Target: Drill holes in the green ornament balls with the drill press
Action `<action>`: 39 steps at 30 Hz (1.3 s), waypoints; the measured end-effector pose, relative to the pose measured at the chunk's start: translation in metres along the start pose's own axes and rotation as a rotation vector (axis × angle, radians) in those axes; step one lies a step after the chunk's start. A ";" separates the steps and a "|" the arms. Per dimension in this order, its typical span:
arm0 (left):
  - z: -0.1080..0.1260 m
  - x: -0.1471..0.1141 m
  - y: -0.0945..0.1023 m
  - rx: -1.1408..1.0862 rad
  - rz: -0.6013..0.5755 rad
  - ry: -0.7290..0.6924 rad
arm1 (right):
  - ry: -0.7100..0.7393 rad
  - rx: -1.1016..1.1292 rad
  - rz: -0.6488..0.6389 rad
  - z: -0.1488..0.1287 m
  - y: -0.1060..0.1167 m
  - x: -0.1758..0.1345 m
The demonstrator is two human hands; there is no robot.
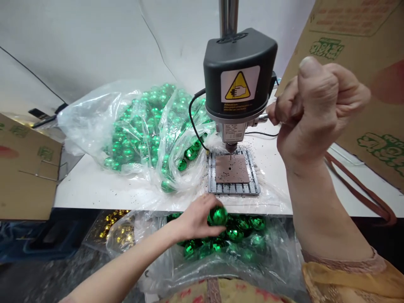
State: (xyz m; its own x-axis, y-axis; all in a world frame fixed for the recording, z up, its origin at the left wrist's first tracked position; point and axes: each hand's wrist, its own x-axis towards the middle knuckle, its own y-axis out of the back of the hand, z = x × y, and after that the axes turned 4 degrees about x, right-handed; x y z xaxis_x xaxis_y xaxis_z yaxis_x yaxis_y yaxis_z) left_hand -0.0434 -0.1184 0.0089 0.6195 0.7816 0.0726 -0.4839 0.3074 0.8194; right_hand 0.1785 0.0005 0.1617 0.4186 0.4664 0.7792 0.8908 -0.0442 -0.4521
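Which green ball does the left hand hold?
The single ball in the left hand, in front of the drill; the other balls lie in clear plastic.

Pale wall (94, 46) with thin dark lines, behind a white tabletop (91, 189); mottled dark-grey floor (72, 271) below.

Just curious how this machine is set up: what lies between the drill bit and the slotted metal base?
In the head view, a brown square board lies flat on the slotted metal base, below the drill bit.
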 end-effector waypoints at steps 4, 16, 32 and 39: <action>0.000 -0.034 0.006 0.156 -0.251 -0.131 | -0.029 -0.003 0.061 -0.002 -0.002 -0.004; -0.100 0.098 0.057 0.272 0.492 0.409 | -0.001 0.001 0.048 0.004 0.005 -0.005; -0.030 0.063 0.056 -0.061 0.387 0.108 | 0.032 0.061 0.038 0.007 0.006 -0.007; -0.031 0.084 0.030 -0.263 0.285 0.157 | 0.006 0.027 -0.003 0.002 0.005 -0.008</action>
State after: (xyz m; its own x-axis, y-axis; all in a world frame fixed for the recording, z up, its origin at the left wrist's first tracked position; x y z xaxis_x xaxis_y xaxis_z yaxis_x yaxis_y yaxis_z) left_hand -0.0251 -0.0267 0.0223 0.3460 0.9224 0.1715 -0.7764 0.1788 0.6043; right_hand 0.1794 -0.0016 0.1519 0.4171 0.4610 0.7833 0.8870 -0.0185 -0.4615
